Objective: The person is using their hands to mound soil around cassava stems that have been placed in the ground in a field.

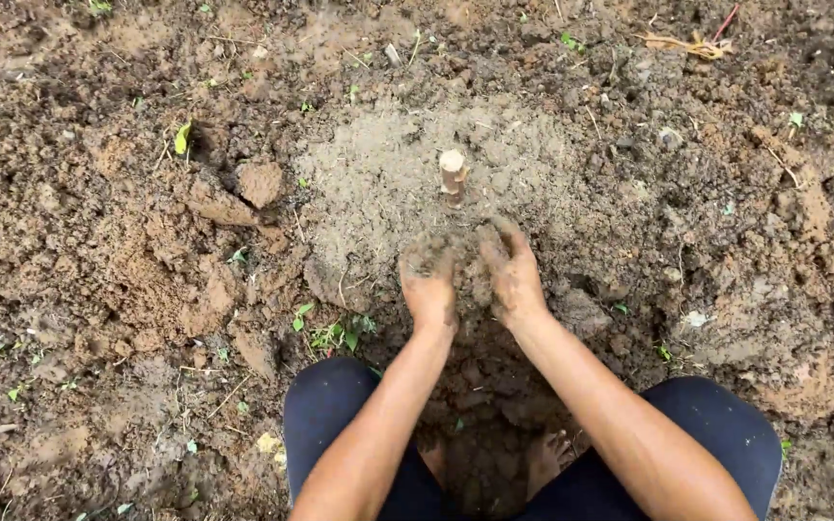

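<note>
from the head view, i am crouching over a low mound of pale, crumbly soil, and both my hands are working at its near edge. my left hand is cupping a loose heap of soil, fingers curled around it; my right hand is lying just beside it, fingers bent and pressing into the same dirt. both are caked with it.

the soil i am gathering is looking dry and powdery, light in small scoops, likely falling apart and sifting through gaps, so i am judging it best taken from below with cupped palms held close together. the darker ground around it is looking damper and clumpier, likely heavier and stickier.

a short cut stem is standing upright in the mound just beyond my fingertips, apart from them. it is looking woody and stiff, but probably easy to knock askew, so it is the thing in my way when pushing soil forward. hard clods are sitting to the left, small green weeds near my left knee, and my bare feet below.
</note>
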